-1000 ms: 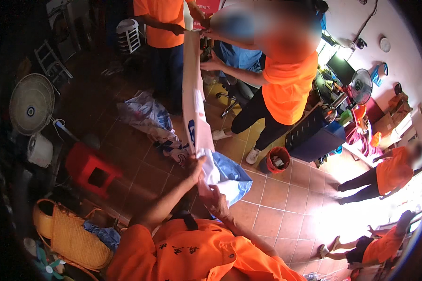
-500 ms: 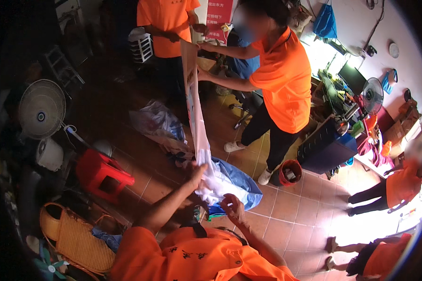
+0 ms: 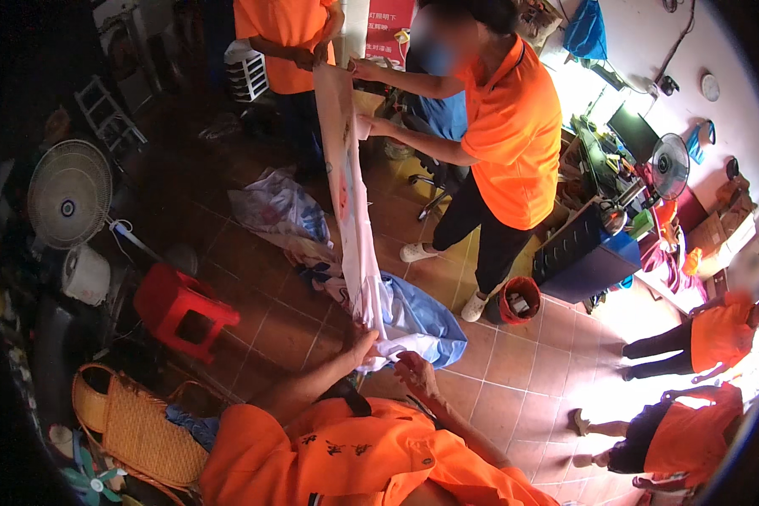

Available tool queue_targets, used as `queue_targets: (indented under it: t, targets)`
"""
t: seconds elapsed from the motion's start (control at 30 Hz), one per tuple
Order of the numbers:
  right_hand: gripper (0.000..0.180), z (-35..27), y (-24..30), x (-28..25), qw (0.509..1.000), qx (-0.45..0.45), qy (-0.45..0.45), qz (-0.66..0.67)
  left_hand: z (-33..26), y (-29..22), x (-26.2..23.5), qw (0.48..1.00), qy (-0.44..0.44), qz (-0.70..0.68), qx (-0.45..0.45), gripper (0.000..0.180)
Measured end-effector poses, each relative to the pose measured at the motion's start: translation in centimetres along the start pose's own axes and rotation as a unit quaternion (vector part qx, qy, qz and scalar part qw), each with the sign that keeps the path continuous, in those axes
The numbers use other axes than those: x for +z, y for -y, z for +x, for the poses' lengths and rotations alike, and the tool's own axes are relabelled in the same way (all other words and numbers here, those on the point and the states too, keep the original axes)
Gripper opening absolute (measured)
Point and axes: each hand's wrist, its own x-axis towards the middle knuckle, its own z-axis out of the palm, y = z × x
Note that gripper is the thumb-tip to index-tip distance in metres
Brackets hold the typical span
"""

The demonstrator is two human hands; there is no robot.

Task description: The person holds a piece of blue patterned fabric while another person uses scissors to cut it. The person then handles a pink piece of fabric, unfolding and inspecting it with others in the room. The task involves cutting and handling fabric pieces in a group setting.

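Observation:
A long white cloth [image 3: 358,244] with a coloured print is stretched from me toward the people at the far side. My left hand [image 3: 360,347] grips its near end, fingers wrapped round the fabric. Beside it, my right hand [image 3: 418,374] is closed at the cloth's near right corner; its fingertips are partly hidden. Farther off, a co-worker in an orange shirt [image 3: 514,143] holds the cloth's far part with both hands. A second person in orange [image 3: 287,42] has hands at its far end. Under the near end bulges a blue and white fabric heap [image 3: 426,320].
More printed fabric [image 3: 282,207] lies on the tiled floor left of the cloth. A red stool [image 3: 185,312], a standing fan [image 3: 69,194] and a woven basket [image 3: 143,422] are at my left. Right stand a red bin [image 3: 519,299] and a dark blue cabinet [image 3: 586,257].
Both my hands have come nearer to me, and the cloth is drawn longer. My right hand has closed in on the cloth's corner. Across from me, the cloth's far end is higher in view.

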Motion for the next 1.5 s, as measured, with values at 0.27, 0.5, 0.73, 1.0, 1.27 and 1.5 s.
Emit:
queue_targets:
  t: [0.27, 0.5, 0.73, 1.0, 1.27, 1.5]
  targets:
    - [0.026, -1.6, -2.0, -0.8, 0.999, 0.024, 0.008, 0.037, -4.9, 2.7, -0.5, 0.991, 0.103, 0.038, 0.07, 0.018]
    - [0.028, -4.1, -1.6, -1.5, 0.968, 0.152, 0.005, 0.202, -9.8, 1.2, -0.1, 0.983, 0.15, -0.022, 0.107, 0.017]
    - [0.025, -7.1, -5.1, -0.7, 0.937, 0.212, 0.102, 0.258, -7.9, 4.4, 1.3, 0.91, 0.115, 0.204, 0.343, 0.005]
    - [0.071, -8.1, -7.8, 2.2, 0.565, 0.132, 0.088, 0.81, -12.7, 5.2, 7.3, 0.971, 0.13, -0.198, -0.021, 0.011]
    - [0.047, -8.6, -13.4, 1.0, 0.735, 0.101, -0.07, 0.667, -12.2, 5.2, 5.1, 0.977, 0.162, -0.129, -0.055, 0.021]
    - [0.05, -15.1, -7.9, 1.8, 0.938, 0.123, -0.185, 0.265, -12.0, 0.0, 6.1, 0.975, 0.206, 0.074, 0.027, 0.022]
